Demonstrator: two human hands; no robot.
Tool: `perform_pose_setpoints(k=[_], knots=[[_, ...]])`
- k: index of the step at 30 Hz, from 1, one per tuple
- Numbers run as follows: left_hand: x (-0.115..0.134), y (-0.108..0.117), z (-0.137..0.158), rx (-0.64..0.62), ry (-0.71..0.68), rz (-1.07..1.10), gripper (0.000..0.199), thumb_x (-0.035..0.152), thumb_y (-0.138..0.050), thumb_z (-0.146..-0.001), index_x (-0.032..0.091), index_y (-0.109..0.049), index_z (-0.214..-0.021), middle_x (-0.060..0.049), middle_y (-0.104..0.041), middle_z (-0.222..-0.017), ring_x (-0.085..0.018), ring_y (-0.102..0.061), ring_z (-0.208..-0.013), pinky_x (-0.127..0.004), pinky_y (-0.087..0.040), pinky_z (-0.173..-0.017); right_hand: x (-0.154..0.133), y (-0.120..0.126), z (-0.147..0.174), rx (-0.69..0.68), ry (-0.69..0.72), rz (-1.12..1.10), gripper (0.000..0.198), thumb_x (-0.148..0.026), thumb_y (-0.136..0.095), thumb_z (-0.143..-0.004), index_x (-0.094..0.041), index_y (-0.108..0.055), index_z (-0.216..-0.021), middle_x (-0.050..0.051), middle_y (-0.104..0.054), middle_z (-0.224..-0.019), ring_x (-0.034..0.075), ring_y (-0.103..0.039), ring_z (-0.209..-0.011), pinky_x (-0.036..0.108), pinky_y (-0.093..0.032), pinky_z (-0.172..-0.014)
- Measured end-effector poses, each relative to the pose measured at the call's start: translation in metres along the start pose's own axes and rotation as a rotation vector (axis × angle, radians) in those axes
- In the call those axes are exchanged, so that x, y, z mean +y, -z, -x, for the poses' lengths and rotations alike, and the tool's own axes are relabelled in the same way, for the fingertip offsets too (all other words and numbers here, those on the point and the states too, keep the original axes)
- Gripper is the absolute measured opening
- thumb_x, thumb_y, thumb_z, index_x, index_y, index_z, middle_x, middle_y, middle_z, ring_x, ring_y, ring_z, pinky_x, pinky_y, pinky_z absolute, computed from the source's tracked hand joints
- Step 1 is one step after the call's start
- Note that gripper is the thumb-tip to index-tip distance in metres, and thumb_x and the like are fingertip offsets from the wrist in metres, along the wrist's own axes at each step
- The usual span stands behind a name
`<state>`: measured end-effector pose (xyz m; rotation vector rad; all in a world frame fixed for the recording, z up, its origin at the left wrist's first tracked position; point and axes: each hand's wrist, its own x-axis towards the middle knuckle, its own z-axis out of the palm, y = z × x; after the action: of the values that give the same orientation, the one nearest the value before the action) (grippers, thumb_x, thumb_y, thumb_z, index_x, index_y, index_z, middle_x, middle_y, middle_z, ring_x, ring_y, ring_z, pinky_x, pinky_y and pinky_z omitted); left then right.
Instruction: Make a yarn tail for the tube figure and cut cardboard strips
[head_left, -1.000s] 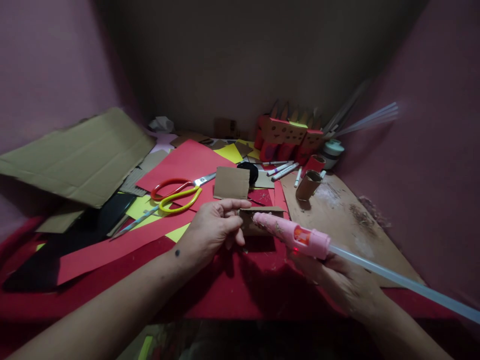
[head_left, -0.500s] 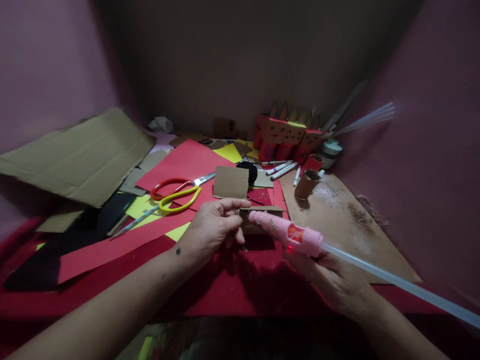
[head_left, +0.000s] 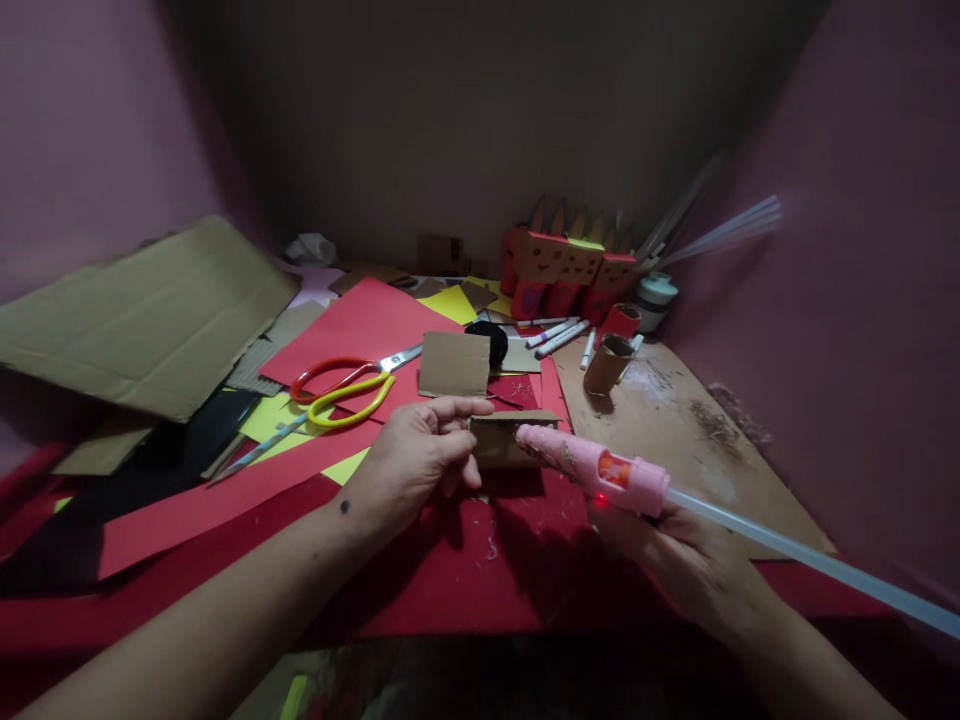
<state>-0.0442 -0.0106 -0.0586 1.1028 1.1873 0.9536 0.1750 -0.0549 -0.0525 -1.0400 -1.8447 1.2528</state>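
Note:
My left hand (head_left: 424,450) pinches the left end of a small folded cardboard piece (head_left: 506,440), its index finger laid along the top edge. In my right hand (head_left: 675,550) is a pink hot glue gun (head_left: 589,465) with a red light on. Its nozzle points left at the upper edge of the cardboard piece. A long clear glue stick (head_left: 810,560) juts from the gun's back end. Just behind the folded piece stands a square of cardboard (head_left: 454,365). Scissors (head_left: 352,390) with red and yellow handles lie left of it on red paper (head_left: 367,320).
A big cardboard sheet (head_left: 150,310) leans at the left. Cardboard tubes (head_left: 609,365), markers (head_left: 559,337) and decorated red pencil holders (head_left: 566,270) stand or lie at the back right. A brown board (head_left: 675,430) covers the table's right side, beside the wall.
The glue gun's nozzle has shifted right along the cardboard piece's upper edge, away from my left fingers. My left hand keeps its grip. The whole view has shifted slightly.

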Motion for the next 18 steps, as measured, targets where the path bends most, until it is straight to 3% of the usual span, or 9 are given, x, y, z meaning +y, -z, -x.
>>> perform_pose_setpoints(k=[4, 11, 18], knots=[[0.0, 0.0, 0.0, -0.005, 0.0, -0.016, 0.037, 0.017, -0.055, -0.071, 0.014, -0.058, -0.108, 0.003, -0.059, -0.045, -0.006, -0.041, -0.033, -0.016, -0.029, -0.036, 0.005, 0.003, 0.003, 0.019, -0.01, -0.013, 0.048, -0.037, -0.049, -0.089, -0.028, -0.043, -0.136, 0.004, -0.043, -0.142, 0.028, -0.036, -0.132, 0.049, -0.027, -0.109], [0.001, 0.001, 0.001, -0.007, -0.01, -0.032, 0.036, 0.017, -0.054, -0.074, 0.014, -0.058, -0.109, 0.003, -0.059, -0.046, -0.006, -0.042, -0.033, -0.015, -0.03, -0.037, 0.012, 0.006, 0.009, 0.093, -0.047, -0.038, 0.05, -0.041, -0.051, -0.087, -0.027, -0.044, -0.135, 0.005, -0.057, -0.129, 0.031, -0.049, -0.121, 0.048, -0.04, -0.101], [0.002, 0.0, 0.0, 0.008, 0.005, 0.01, 0.034, 0.016, -0.056, -0.073, 0.013, -0.058, -0.107, 0.002, -0.058, -0.043, -0.006, -0.041, -0.033, -0.015, -0.028, -0.036, 0.003, 0.008, 0.008, 0.108, -0.015, -0.019, 0.049, -0.04, -0.05, -0.088, -0.028, -0.045, -0.135, 0.004, -0.047, -0.139, 0.03, -0.039, -0.13, 0.048, -0.03, -0.108]])
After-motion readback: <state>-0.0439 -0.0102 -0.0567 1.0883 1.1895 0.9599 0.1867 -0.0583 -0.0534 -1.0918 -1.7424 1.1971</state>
